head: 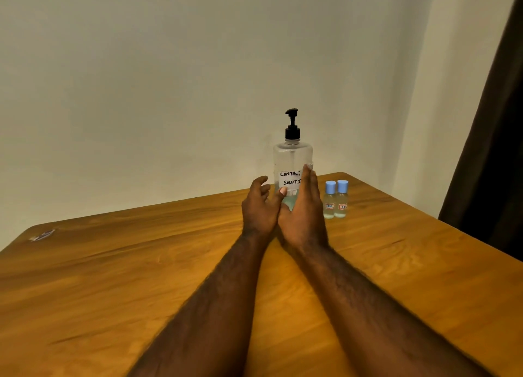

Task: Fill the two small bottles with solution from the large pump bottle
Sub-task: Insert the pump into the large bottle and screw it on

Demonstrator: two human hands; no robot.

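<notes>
Left hand [259,208] loosely curled; right hand [305,211] flat; both grips apart; pump bottle [293,155] label partly hidden.

Wooden table [113,277], small scrap [42,235], dark curtain [492,164].

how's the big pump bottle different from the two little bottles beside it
The pump bottle is far taller and wider than the small bottles. The pump bottle has a black pump head; the small bottles have blue caps. The pump bottle's white label is handwritten; the small bottles' labels are tiny, with red and blue print. All three are clear and stand upright on the wooden table.
</notes>
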